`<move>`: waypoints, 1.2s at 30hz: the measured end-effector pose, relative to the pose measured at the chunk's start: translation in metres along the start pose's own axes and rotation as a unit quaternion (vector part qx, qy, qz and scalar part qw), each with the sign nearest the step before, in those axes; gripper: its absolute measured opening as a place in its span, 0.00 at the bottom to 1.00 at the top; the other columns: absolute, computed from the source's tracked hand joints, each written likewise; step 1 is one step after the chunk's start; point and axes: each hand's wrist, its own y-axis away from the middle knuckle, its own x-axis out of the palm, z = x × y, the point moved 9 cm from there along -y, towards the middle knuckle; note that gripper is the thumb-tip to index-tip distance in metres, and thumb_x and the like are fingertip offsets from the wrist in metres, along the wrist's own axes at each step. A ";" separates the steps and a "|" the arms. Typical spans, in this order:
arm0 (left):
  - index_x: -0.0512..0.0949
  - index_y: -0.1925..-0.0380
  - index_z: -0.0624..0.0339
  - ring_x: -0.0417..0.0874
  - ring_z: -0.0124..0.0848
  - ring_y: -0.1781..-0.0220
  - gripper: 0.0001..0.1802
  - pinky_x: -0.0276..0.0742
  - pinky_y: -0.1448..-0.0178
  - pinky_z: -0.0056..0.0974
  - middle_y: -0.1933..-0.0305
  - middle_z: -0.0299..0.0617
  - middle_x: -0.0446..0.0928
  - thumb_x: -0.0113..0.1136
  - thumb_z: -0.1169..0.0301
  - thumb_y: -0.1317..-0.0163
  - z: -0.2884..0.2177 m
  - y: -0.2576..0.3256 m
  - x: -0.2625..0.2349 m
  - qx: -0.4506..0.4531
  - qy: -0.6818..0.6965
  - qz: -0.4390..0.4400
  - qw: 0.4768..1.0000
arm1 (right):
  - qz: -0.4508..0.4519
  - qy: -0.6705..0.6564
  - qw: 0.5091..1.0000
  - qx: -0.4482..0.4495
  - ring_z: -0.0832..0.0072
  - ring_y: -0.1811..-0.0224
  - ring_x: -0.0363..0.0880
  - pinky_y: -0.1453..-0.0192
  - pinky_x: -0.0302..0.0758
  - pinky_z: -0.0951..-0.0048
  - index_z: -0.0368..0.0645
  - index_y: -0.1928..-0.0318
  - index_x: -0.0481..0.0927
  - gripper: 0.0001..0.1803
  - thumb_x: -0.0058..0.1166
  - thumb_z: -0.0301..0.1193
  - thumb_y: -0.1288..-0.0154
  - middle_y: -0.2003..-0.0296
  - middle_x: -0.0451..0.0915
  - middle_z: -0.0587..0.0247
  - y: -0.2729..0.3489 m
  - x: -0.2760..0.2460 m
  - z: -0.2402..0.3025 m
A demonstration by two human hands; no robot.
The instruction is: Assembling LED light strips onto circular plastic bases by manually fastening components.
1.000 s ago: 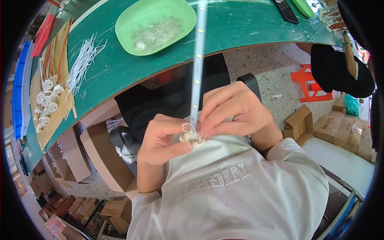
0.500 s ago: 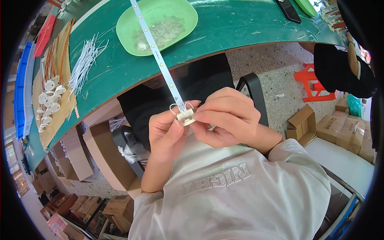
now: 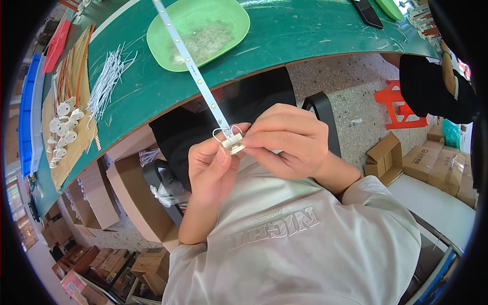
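A white round end cap [image 3: 234, 144] with short looped wires is at the near end of a long narrow LED strip [image 3: 200, 84]. My left hand [image 3: 213, 165] grips the cap between thumb and fingers, closed around its left side. On the other side, my right hand [image 3: 290, 141] pinches the cap's right edge with thumb and forefinger. From the cap the strip slants up and left, its far part passing over a green bowl [image 3: 236, 23]. Small clear pieces [image 3: 211, 40] lie in the bowl. The exact spot under my right fingertips is partly hidden.
On the green table [image 3: 124, 96] lie a bundle of white wires [image 3: 109, 79] and several white end caps [image 3: 63, 124] on cardboard. Open cardboard boxes [image 3: 140, 193] stand below at left. A red stool [image 3: 399, 107] and another person [image 3: 432, 86] are at the right.
The strip has tilted slightly further left at its far end. My right hand has shifted a little up, and the cap has turned slightly; both hands keep their hold.
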 end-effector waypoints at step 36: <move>0.72 0.42 0.66 0.78 0.48 0.42 0.23 0.79 0.45 0.46 0.37 0.64 0.69 0.55 0.63 0.30 -0.008 0.012 0.010 0.052 -0.081 0.047 0.994 | -0.025 -0.059 0.998 0.000 0.67 0.73 0.81 0.72 0.77 0.75 0.34 0.66 0.84 0.14 0.68 0.15 0.58 0.68 0.82 0.56 0.003 -0.014 0.008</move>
